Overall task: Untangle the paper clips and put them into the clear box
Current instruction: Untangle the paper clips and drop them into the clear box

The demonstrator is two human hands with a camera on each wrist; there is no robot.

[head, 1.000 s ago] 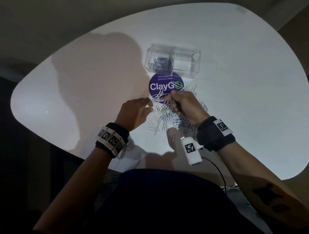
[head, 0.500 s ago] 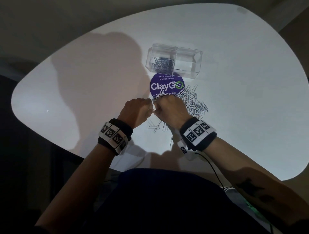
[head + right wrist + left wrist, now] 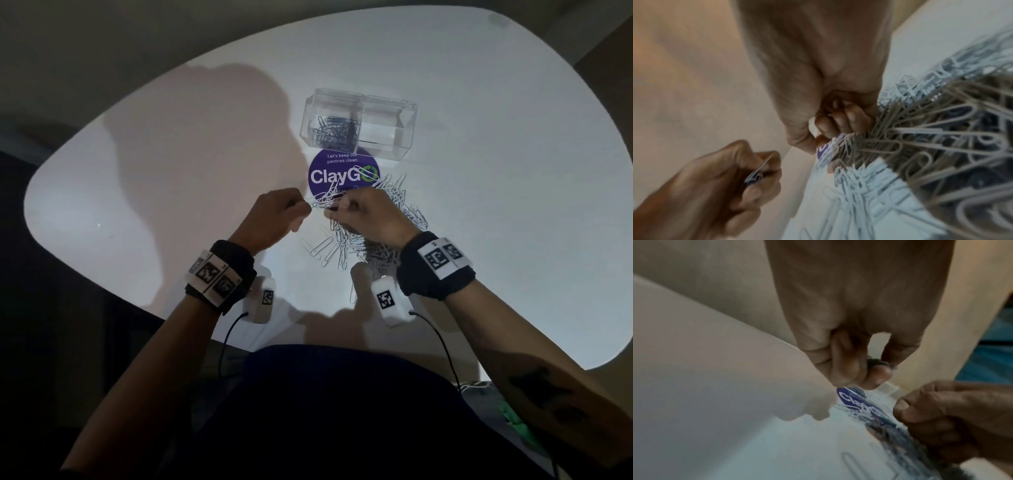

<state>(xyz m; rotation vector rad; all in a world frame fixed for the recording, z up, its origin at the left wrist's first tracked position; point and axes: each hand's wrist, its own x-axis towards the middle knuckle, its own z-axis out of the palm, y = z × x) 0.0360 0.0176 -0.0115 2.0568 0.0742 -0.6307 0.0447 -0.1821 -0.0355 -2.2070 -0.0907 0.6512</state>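
Silver paper clips lie in a tangled pile (image 3: 376,236) on the white table (image 3: 513,205), just in front of the clear box (image 3: 387,113). Several clips (image 3: 334,132) sit in the box's left compartment; the right one looks bare. Both hands are raised over the pile's left edge, fingers curled. My left hand (image 3: 303,209) pinches a single clip (image 3: 758,172) between thumb and fingers. My right hand (image 3: 330,212) grips a tangled clump of clips (image 3: 885,139) that hangs from its fingers. A small gap separates the two hands.
A round purple ClayGO sticker (image 3: 342,174) lies between the box and the pile, partly under clips. A few loose clips (image 3: 322,250) lie apart at the pile's near left. The table's front edge runs close to my body.
My left hand, resting flat on the table a second ago, has curled and met the right hand at the pile. The two hands have now lifted and drawn slightly apart, holding clips.
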